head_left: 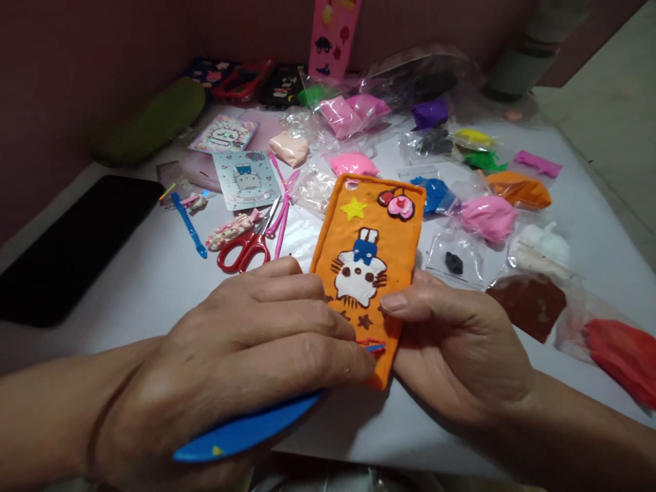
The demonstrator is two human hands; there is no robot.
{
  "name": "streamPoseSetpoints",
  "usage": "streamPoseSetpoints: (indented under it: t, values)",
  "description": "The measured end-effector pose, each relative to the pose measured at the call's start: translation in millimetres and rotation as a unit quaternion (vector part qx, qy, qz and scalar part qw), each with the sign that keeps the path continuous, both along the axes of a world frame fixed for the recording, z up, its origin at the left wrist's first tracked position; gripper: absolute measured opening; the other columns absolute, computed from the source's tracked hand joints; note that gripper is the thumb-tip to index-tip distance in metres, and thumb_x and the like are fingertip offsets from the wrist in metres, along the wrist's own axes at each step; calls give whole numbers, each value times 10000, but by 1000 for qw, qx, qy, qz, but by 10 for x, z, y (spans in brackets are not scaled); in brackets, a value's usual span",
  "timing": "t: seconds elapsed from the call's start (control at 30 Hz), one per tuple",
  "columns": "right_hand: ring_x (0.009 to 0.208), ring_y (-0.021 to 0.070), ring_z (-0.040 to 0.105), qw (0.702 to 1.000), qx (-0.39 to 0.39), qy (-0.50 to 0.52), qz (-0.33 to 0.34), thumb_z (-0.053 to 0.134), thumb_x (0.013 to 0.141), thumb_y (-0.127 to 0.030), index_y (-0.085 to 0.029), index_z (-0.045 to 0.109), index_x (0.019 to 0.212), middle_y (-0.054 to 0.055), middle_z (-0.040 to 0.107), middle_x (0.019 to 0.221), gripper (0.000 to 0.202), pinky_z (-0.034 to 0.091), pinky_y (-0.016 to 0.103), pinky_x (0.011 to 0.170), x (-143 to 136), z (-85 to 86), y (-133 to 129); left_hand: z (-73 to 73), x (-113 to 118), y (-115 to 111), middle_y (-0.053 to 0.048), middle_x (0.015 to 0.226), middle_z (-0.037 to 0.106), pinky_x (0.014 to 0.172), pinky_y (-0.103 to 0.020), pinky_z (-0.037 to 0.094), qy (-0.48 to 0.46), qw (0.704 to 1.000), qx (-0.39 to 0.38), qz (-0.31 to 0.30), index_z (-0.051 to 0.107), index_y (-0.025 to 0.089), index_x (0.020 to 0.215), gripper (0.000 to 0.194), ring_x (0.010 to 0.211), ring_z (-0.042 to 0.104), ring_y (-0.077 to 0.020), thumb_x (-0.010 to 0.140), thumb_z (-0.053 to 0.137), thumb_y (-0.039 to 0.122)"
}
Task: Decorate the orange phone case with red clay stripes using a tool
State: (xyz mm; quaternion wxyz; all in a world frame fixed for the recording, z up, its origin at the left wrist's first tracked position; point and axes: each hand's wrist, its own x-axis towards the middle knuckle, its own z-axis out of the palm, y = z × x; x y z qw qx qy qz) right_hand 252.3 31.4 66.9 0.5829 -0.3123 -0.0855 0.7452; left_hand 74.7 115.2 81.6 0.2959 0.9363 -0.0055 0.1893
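An orange phone case (400, 273) with an upside-down white cat figure, a yellow star, a pink-and-brown fruit shape and small brown stars is tilted over the table. My right hand (456, 342) grips its right side, thumb on the front face. My left hand (240, 335) is curled over the case's lower left, fingertips by a small red and blue piece (373, 346) near the bottom edge. Under the left palm a blue tool (251, 430) with a pointed end sticks out, held in that hand.
Red-handled scissors (249, 249), a picture card (246, 179) and a black phone (76, 246) lie left. Bagged clay, including pink (489, 217) and red (622, 355), spreads behind and right. A green pouch (148, 123) and a bottle (527, 61) stand farther back.
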Motion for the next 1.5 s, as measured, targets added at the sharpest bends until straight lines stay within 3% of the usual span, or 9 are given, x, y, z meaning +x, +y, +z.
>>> streamPoseSetpoints:
  t: [0.27,0.47,0.63,0.8,1.0,1.5]
  values:
    - [1073,317,691,1000,-13,-27,-1,637,655,-103,-266,740,1098,38,779,969,483,554,460,946,9,-10,-8,8,-6,-28,-47,947,743,821,-333,485,-15,999,-13,26,688,159,1113,228,840,663,-194,956,525,139]
    - [1063,297,696,1000,6,-18,8,603,684,-97,-268,747,1069,40,776,985,445,540,449,968,-6,5,-14,10,-11,5,-65,990,744,809,-340,467,-8,1000,-10,-9,668,128,1137,268,836,663,-191,1018,436,188]
    - [1069,297,692,1000,7,-8,9,599,687,-93,-282,750,1064,26,778,966,448,528,462,991,-8,3,-4,1,-10,-5,-54,953,745,790,-340,469,0,1000,-4,13,671,158,1107,273,818,686,-200,1032,417,225]
    - [1057,291,697,1000,19,-1,8,603,695,-94,-282,751,1056,30,776,980,433,526,454,995,11,-15,-9,13,-5,5,-65,965,746,776,-350,491,1,1000,-3,-6,659,154,1116,257,823,681,-207,1025,424,205]
    - [1057,299,698,1000,2,-8,1,613,672,-94,-283,743,1066,24,775,951,455,518,473,1004,-8,8,5,3,-14,18,-76,996,731,866,-353,476,18,999,5,-27,630,142,1181,320,914,667,-215,1026,357,208]
    - [1010,276,711,1000,22,20,2,591,711,-53,-284,767,1018,7,770,843,422,549,426,966,-14,-10,6,-52,31,-39,-58,999,746,873,-312,473,-25,1000,-9,12,650,154,1123,299,911,660,-183,1073,374,260]
